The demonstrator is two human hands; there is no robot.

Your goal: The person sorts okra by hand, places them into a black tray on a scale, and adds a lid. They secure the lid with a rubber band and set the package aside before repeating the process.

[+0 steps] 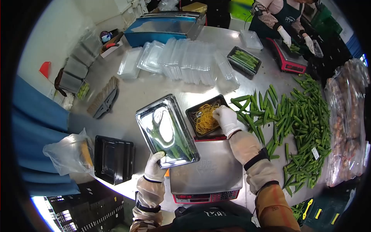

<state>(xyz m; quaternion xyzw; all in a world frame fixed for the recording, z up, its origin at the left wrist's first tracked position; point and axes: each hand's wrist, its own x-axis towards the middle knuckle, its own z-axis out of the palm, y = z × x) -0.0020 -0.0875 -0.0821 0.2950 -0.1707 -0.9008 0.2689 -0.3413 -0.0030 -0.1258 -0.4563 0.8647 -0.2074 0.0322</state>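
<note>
Shiny okra tray [145, 112], tilted, long pods inside; black tray [192, 112] of yellow rubber bands [205, 120] just beside it.

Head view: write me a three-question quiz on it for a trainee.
1. True or false: the left hand grips the shiny okra tray at its near end.
2. The right hand reaches into a black tray of: A rubber bands; B labels; C screws.
3. Fill in: the loose okra lies on the table to the ___ of the scale.
Key: 1 true; 2 A; 3 right.
</note>
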